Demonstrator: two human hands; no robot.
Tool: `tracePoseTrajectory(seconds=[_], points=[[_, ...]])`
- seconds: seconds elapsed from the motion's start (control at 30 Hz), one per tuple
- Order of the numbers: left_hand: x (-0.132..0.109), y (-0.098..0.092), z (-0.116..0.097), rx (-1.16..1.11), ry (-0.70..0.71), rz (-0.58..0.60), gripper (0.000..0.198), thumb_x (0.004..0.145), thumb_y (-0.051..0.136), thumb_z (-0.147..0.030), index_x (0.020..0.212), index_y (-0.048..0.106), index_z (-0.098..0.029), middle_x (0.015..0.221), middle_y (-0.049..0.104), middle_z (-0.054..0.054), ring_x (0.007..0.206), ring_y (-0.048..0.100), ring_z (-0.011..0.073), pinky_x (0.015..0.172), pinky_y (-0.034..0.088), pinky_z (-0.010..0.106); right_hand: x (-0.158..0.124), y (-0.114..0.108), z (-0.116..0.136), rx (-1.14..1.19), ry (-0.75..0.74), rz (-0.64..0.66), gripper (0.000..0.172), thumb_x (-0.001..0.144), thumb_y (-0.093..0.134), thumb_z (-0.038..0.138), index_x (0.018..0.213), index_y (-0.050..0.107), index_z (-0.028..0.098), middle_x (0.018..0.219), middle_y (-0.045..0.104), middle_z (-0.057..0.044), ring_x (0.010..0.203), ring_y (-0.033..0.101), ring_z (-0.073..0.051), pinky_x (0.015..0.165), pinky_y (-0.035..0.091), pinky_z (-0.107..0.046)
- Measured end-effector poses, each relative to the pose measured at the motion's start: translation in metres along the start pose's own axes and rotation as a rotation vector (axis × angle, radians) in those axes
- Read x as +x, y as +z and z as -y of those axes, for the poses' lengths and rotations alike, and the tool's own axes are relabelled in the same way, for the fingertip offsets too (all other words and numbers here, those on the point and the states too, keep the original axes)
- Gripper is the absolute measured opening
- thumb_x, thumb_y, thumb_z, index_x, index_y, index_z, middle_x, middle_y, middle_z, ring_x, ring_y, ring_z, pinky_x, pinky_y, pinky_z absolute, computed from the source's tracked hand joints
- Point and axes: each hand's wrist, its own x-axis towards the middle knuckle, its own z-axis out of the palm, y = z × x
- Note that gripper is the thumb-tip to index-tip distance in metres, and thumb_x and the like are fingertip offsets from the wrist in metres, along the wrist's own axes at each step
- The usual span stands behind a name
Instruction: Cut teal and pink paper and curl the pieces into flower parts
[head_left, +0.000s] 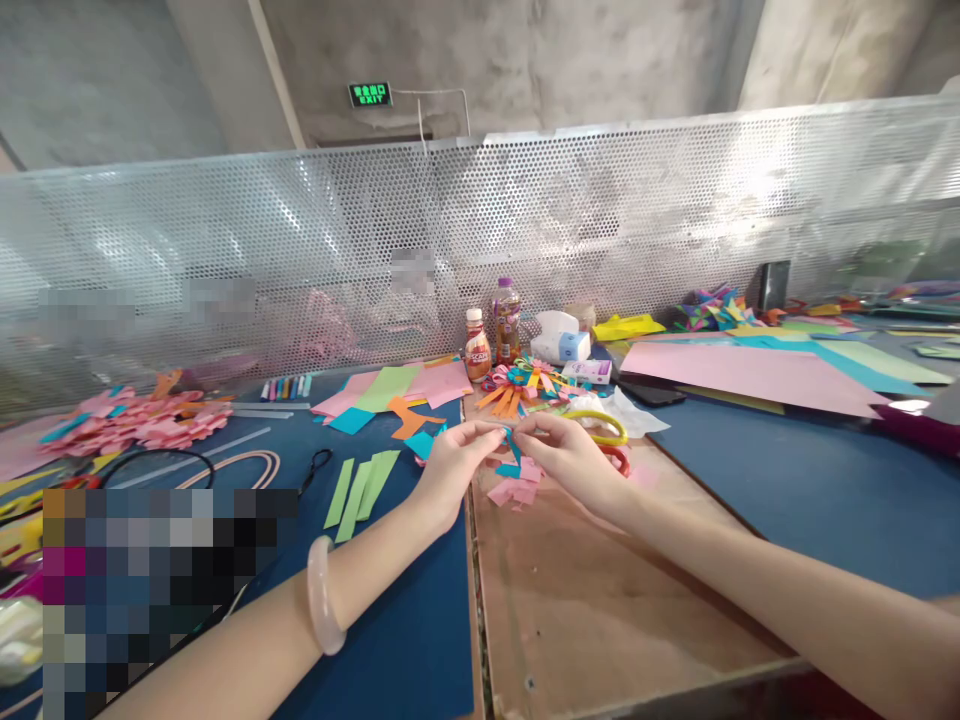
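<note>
My left hand (448,470) and my right hand (568,458) meet fingertip to fingertip above the bare wooden strip of the table. Between them they pinch a blue paper strip (510,468), partly covered by my fingers. Small pink paper pieces (517,487) lie just below it. Scissors with a yellow handle (609,425) and another pair with a red handle (618,458) are beside my right hand, partly hidden behind it. Green paper strips (363,490) rest on the blue mat left of my left hand. A pile of colourful paper-strip flowers (525,385) sits just beyond my hands.
A coffee bottle (476,348) and a purple-capped bottle (507,320) stand near the perforated metal screen (525,220), by a tissue pack (562,345). Large coloured sheets (742,370) lie at right. Pink paper pieces (165,418) and cables (240,462) are at left.
</note>
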Motion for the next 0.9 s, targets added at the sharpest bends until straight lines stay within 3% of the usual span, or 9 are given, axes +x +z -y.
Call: tracePoseTrajectory(seconds=[0.9], points=[[0.0003,-0.0012,0.0009,0.069,0.038,0.008,0.015,0.068,0.063,-0.026,0.076,0.064,-0.014,0.076,0.064,0.003,0.070,0.059,0.0134,0.068,0.046,0.027,-0.0022,0.0011,-0.0028,-0.101,-0.026,0.004,0.014,0.078,0.050,0.028,0.076,0.058,0.017,0.072,0.059,0.000,0.065,0.053,-0.013,0.059,0.040,-0.024]])
